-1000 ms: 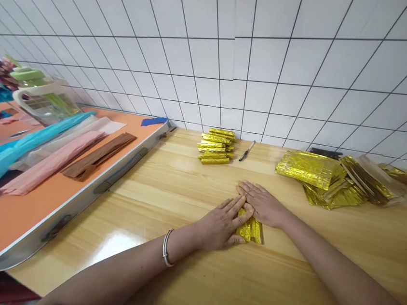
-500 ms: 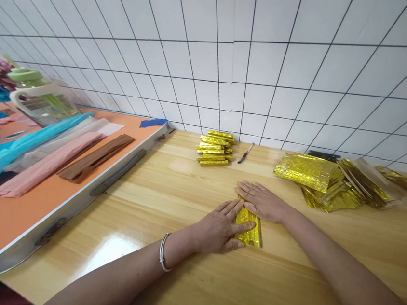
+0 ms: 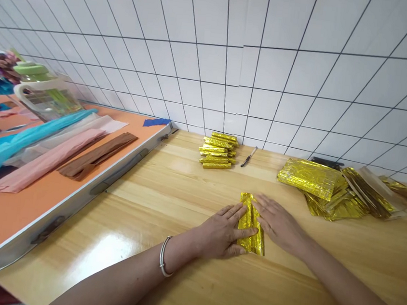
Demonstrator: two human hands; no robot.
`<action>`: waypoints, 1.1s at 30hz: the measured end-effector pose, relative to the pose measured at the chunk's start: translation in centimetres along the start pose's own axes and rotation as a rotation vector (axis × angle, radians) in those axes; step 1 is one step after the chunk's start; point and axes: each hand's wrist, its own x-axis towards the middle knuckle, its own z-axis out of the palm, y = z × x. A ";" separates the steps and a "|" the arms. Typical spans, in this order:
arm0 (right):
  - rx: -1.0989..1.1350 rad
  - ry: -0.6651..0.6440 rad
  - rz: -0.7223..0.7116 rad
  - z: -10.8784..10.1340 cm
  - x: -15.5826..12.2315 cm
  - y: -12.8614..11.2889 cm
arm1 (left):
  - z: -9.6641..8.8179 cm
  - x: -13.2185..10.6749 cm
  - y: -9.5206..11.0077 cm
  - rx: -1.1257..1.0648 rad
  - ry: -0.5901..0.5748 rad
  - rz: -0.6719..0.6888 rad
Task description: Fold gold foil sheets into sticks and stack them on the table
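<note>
A shiny gold foil paper (image 3: 250, 228), folded into a narrow strip, lies flat on the wooden table (image 3: 168, 207). Pressing on its left side is my left hand (image 3: 222, 229), fingers spread, with a silver bangle on the wrist. My right hand (image 3: 279, 223) is at the strip's right edge, fingers stretched out and slightly blurred; whether its fingertips touch the foil, I cannot tell. Beyond the hands sits a small pile of rolled or folded gold foil pieces (image 3: 218, 151). A pen (image 3: 248, 157) lies to the right of that pile.
A stack of flat gold foil sheets (image 3: 310, 178) lies at the back right, a dark object (image 3: 328, 162) behind it. To the left, an orange-topped surface (image 3: 124, 146) holds brown paper (image 3: 97, 156), pink, white and blue paper strips, and a green-lidded container (image 3: 33, 71). A tiled wall (image 3: 213, 61) closes the back.
My right hand has moved back to the right from the strip's far end, uncovering the foil there. My left hand stays pressed on the strip. The view has shifted slightly.
</note>
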 end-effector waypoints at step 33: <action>0.124 -0.254 0.007 -0.4 -2.6 -0.9 | -0.2 1.9 -2.6 0.078 -0.101 -0.154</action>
